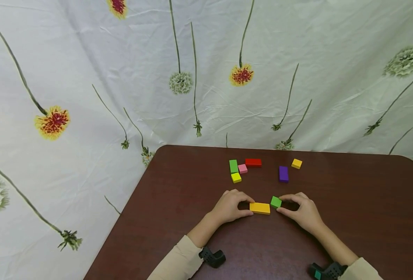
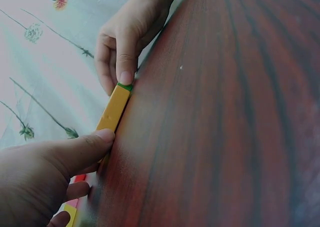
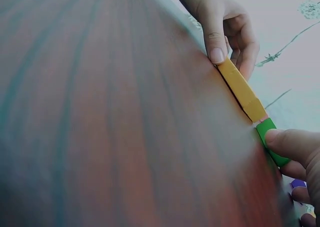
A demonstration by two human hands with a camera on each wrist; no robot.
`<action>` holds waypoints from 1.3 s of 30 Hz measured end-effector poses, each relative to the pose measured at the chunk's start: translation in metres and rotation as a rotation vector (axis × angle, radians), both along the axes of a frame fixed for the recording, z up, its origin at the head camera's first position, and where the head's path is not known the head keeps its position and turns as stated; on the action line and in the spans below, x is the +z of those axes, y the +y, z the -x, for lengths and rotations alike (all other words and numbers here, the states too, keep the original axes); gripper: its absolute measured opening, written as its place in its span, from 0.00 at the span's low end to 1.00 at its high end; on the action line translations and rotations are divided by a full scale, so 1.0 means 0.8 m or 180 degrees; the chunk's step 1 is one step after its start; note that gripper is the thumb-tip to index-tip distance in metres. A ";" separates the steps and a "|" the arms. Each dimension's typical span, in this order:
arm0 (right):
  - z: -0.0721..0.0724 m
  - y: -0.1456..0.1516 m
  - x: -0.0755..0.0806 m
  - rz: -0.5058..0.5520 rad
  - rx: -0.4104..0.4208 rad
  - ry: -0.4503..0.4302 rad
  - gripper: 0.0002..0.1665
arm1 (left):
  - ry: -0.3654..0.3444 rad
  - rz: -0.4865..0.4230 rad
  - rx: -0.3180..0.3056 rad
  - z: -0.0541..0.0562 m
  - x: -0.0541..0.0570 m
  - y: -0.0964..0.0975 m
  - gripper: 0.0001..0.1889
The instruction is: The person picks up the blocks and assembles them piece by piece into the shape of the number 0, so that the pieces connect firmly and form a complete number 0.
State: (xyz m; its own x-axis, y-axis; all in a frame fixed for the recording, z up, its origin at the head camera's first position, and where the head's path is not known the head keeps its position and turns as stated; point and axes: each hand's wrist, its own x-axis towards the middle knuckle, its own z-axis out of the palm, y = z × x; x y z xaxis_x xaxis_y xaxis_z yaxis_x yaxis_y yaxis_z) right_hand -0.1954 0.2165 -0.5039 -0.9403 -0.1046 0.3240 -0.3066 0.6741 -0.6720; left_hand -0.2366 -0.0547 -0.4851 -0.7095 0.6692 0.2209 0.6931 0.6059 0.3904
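Near the middle of the table, my left hand point(image 1: 231, 207) pinches the left end of a long yellow-orange block point(image 1: 260, 208) between thumb and fingers. Just to its right, my right hand point(image 1: 302, 213) holds a small green block point(image 1: 275, 202) between thumb and forefinger. A narrow gap separates the two blocks in the right wrist view, where the green block point(image 3: 272, 142) sits under the thumb. From the left wrist, the yellow-orange block point(image 2: 114, 108) hides most of the green one.
Behind the hands lie a green block point(image 1: 233, 166), a pink block point(image 1: 242, 168), a yellow block point(image 1: 236, 177) and a red block point(image 1: 253, 162), grouped together. Farther right are a purple block point(image 1: 283, 174) and a small yellow-orange block point(image 1: 296, 163). A flowered cloth point(image 1: 213, 105) hangs behind the brown table point(image 1: 178, 175).
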 end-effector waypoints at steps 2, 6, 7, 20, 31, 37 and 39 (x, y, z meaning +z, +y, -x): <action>-0.001 -0.001 -0.001 0.0021 0.0013 -0.0004 0.18 | 0.0001 0.0003 0.0003 0.000 0.000 0.000 0.16; -0.002 -0.002 -0.001 0.0031 0.0036 0.0010 0.18 | 0.0013 0.0004 0.0003 0.000 -0.001 0.000 0.17; -0.002 -0.003 -0.001 0.0028 0.0038 0.0018 0.18 | 0.0019 0.0005 0.0003 -0.001 -0.001 0.000 0.17; -0.001 -0.006 -0.002 -0.0028 0.0001 0.0163 0.18 | 0.0072 0.0002 -0.0009 0.000 -0.003 -0.001 0.17; -0.002 -0.009 -0.005 -0.0019 -0.0004 0.0283 0.23 | 0.0028 0.0002 0.0009 -0.001 -0.002 0.000 0.16; -0.005 -0.027 -0.006 0.0047 0.0081 0.0824 0.20 | 0.0062 -0.0004 -0.0013 0.001 -0.003 0.000 0.16; -0.005 -0.034 -0.005 0.0008 0.0151 0.0987 0.17 | 0.0066 -0.0002 -0.0017 0.001 -0.004 0.000 0.17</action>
State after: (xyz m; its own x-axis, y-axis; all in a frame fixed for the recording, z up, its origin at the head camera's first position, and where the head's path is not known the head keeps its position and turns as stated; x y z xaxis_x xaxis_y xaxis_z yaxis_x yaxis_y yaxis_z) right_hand -0.1917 0.1891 -0.5082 -0.7907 -0.1450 0.5948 -0.5283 0.6526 -0.5431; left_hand -0.2378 -0.0549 -0.4880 -0.7011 0.6729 0.2359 0.7043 0.6019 0.3763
